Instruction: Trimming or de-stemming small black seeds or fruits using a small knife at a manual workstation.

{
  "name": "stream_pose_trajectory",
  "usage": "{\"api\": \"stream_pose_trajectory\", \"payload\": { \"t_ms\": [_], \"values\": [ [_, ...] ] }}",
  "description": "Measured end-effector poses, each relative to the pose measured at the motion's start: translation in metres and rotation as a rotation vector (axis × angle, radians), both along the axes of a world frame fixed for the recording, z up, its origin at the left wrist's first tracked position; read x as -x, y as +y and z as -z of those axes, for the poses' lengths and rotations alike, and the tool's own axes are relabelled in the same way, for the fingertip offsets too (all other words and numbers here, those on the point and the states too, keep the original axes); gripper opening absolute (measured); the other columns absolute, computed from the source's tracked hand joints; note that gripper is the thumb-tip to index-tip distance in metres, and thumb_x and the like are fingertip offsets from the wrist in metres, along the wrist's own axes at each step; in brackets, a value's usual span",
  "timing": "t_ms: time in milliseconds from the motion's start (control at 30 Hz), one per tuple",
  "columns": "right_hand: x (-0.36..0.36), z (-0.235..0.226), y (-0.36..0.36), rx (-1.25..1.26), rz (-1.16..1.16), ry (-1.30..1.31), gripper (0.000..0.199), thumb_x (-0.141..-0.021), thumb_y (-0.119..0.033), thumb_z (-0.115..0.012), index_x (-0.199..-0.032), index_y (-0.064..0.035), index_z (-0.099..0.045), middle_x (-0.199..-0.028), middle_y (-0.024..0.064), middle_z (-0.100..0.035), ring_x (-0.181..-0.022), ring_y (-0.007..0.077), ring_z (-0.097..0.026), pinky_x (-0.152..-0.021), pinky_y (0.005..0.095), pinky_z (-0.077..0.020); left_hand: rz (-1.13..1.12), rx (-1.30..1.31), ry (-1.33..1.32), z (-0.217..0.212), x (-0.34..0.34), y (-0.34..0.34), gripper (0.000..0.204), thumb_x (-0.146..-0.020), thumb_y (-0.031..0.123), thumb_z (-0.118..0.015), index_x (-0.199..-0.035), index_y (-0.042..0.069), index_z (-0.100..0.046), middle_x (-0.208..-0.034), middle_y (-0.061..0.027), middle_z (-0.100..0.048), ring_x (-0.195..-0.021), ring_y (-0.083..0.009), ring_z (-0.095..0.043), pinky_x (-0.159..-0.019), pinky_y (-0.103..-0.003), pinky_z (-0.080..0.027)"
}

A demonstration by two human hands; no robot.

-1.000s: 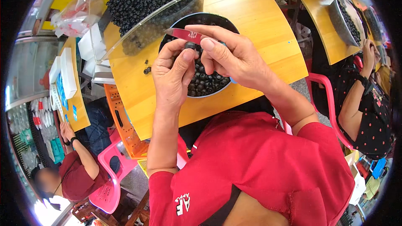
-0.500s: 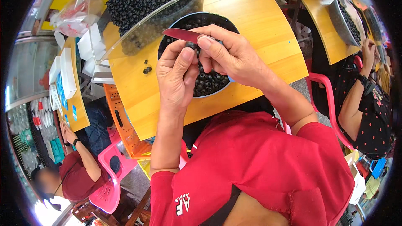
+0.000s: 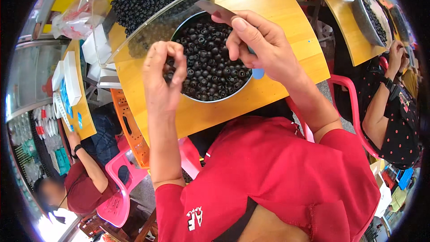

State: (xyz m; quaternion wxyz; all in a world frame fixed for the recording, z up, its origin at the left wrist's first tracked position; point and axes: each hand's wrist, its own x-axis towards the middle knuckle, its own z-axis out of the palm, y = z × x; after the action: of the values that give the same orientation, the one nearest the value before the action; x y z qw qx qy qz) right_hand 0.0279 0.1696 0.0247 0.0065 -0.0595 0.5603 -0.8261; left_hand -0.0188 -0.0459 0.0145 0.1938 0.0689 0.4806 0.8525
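A knife (image 3: 219,11) is in my right hand (image 3: 266,49), its blade pointing up and left over the bowl's far rim; my fingers hide its handle. My left hand (image 3: 165,74) hovers at the bowl's left rim with thumb and fingers curled together; whether a small piece is between them I cannot make out. Beneath both hands stands a round bowl (image 3: 220,101) full of small round black pieces (image 3: 208,65), many with a ring-like hollow. Something light blue (image 3: 258,72) shows at its right side, partly behind my right hand.
Beyond the bowl, a clear plastic bin (image 3: 179,11) holds a heap of similar black pieces. An orange crate (image 3: 132,125) stands at the table's left edge. A person in dark red (image 3: 89,175) sits left; another in dotted black (image 3: 394,121) works right, near a grey bowl (image 3: 360,15).
My hands have drawn apart: the left moved left from the bowl's middle, the right slightly right with the knife raised. The black piece between my fingers no longer shows.
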Motion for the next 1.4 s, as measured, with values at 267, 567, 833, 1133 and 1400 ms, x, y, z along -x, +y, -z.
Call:
{"api": "stream_pose_trajectory", "payload": {
  "t_ms": [267,567,833,1133,1400],
  "values": [
    [-0.003,0.003,0.005,-0.029,-0.007,-0.025,0.032,-0.101,-0.023,-0.042,-0.12,-0.0002,-0.056,-0.065,0.002,-0.057,-0.045,0.0006,-0.038,-0.041,0.0172,-0.03,0.204,1.455,1.049,-0.015,0.001,0.019,0.019,-0.085,0.014,-0.062,-0.101,0.006,-0.056,-0.093,-0.0164,-0.065,-0.081,-0.0364,-0.063,-0.068,-0.044,-0.05],
    [-0.002,0.006,0.0,-0.058,0.017,-0.086,0.031,-0.099,-0.023,-0.049,-0.122,-0.0027,-0.056,-0.068,-0.0002,-0.057,-0.046,-0.0006,-0.035,-0.042,0.0165,-0.0274,0.062,0.977,0.719,-0.01,0.002,0.025,0.019,-0.086,0.008,-0.064,-0.104,0.005,-0.058,-0.075,-0.0108,-0.06,-0.066,-0.02,-0.059,-0.064,-0.029,-0.047],
    [-0.003,0.001,-0.016,0.093,-0.037,-0.187,0.031,-0.093,-0.02,-0.061,-0.119,-0.0042,-0.058,-0.069,-0.0053,-0.054,-0.047,-0.0009,-0.035,-0.042,0.0165,-0.0262,-0.011,0.615,0.494,-0.019,-0.019,0.03,0.018,-0.088,0.007,-0.065,-0.105,0.002,-0.062,-0.083,0.0017,-0.057,-0.076,-0.0055,-0.049,-0.068,-0.019,-0.04],
    [-0.003,-0.003,-0.021,0.257,-0.047,-0.264,0.031,-0.091,-0.021,-0.063,-0.116,-0.0032,-0.057,-0.068,-0.0053,-0.052,-0.046,-0.0004,-0.035,-0.041,0.0171,-0.0261,-0.034,0.437,0.336,-0.007,-0.023,0.028,0.018,-0.091,0.011,-0.063,-0.106,0.002,-0.064,-0.084,0.0023,-0.059,-0.071,-0.0035,-0.049,-0.059,-0.016,-0.037],
    [-0.002,-0.004,-0.022,0.13,-0.056,-0.236,0.035,-0.089,-0.022,-0.066,-0.118,-0.0031,-0.057,-0.064,-0.0064,-0.05,-0.047,-0.0004,-0.036,-0.043,0.0169,-0.0264,-0.074,0.605,0.604,-0.01,-0.026,0.035,0.018,-0.088,0.005,-0.063,-0.106,0.0,-0.064,-0.084,-0.0029,-0.059,-0.081,-0.0116,-0.055,-0.075,-0.023,-0.044]
  ]
}}
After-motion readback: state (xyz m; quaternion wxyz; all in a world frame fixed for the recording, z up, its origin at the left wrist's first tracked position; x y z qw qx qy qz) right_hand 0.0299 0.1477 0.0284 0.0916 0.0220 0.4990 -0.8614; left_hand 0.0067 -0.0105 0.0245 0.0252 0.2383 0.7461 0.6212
